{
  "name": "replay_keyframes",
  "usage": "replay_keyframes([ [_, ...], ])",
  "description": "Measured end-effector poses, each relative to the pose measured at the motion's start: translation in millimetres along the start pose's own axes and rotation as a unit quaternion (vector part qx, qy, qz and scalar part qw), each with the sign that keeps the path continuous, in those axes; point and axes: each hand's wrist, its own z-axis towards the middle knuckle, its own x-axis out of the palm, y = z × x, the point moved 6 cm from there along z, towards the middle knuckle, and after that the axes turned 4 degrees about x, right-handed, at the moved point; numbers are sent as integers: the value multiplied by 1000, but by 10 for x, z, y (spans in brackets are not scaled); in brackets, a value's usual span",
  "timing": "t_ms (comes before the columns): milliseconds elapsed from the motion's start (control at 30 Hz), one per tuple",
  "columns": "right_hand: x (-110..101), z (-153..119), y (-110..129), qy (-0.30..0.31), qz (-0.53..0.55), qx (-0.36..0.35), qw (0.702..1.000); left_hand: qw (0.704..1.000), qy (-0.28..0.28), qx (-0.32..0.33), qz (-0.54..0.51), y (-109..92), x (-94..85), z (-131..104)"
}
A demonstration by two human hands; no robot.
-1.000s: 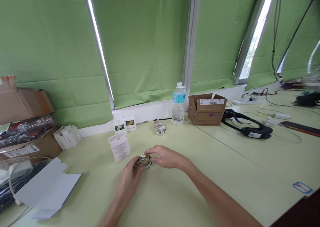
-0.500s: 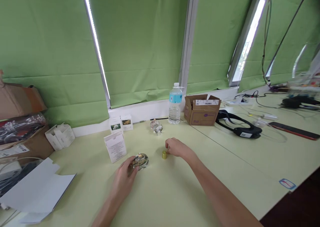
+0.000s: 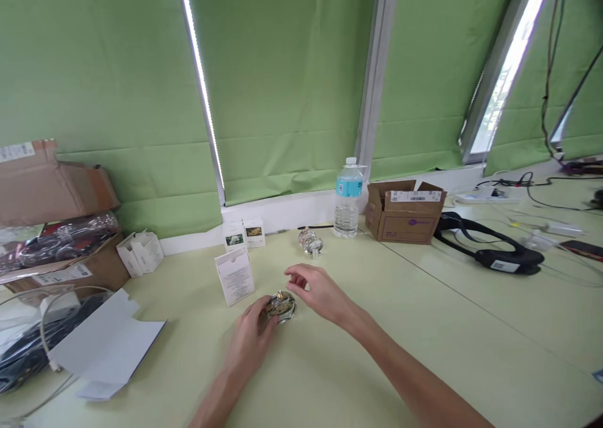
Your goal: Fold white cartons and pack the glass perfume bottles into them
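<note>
A round, faceted glass bottle (image 3: 281, 307) with a small gold-coloured nozzle on top rests on the table, slightly tilted. My left hand (image 3: 252, 330) is wrapped round its left side, thumb at the front. Just up and right of the bottle hovers my right hand (image 3: 318, 293), its curled fingers and thumb a little apart, with nothing visible between them. The gold cap is out of sight; my right hand may cover it. A white printed carton (image 3: 235, 277) stands behind and left of the bottle. Farther back lie shiny glass pieces (image 3: 311, 242).
Small picture boxes (image 3: 254, 233), a water bottle (image 3: 348, 205) and an open cardboard box (image 3: 407, 220) line the wall. A black headset (image 3: 509, 258) lies right. Folded white card (image 3: 110, 346), white cartons (image 3: 141, 252), cables and stacked boxes (image 3: 61, 189) occupy the left.
My right hand has moved left from beside the gold cap to near the glass bottle. The cap no longer shows. The camera view has turned left; my left hand still holds the bottle.
</note>
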Motion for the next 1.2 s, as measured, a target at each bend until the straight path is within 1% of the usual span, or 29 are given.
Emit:
replay_keyframes([
  [67, 74, -40, 115, -16, 37, -22, 999, 1000, -1, 2, 4, -12, -8, 2],
  [200, 130, -83, 200, -30, 45, -50, 997, 1000, -9, 10, -3, -4, 1, 7],
  [333, 159, -85, 201, -24, 41, -65, 997, 1000, -16, 17, -2, 9, 16, 8],
  [467, 203, -82, 189, -23, 31, -71, 997, 1000, -10, 17, 4, 0, 21, 5],
  [600, 189, -87, 201, -53, 32, -82, 995, 1000, -11, 16, 8, -15, 6, 4],
  [700, 206, -89, 197, -50, 28, -89, 994, 1000, -9, 20, 4, -33, -3, 5],
  [833, 235, -91, 166, -33, 6, -88, 996, 1000, 2, 17, 9, -41, -3, 5],
  [933, 237, -102, 166, -24, -19, -90, 995, 1000, -1, 13, 7, -28, -1, 3],
  [1067, 260, -121, 206, -4, -83, -97, 992, 1000, -8, 17, 0, -8, 9, -1],
  [1200, 280, -120, 254, 2, -149, -102, 984, 1000, -15, 22, 1, -10, 9, -6],
])
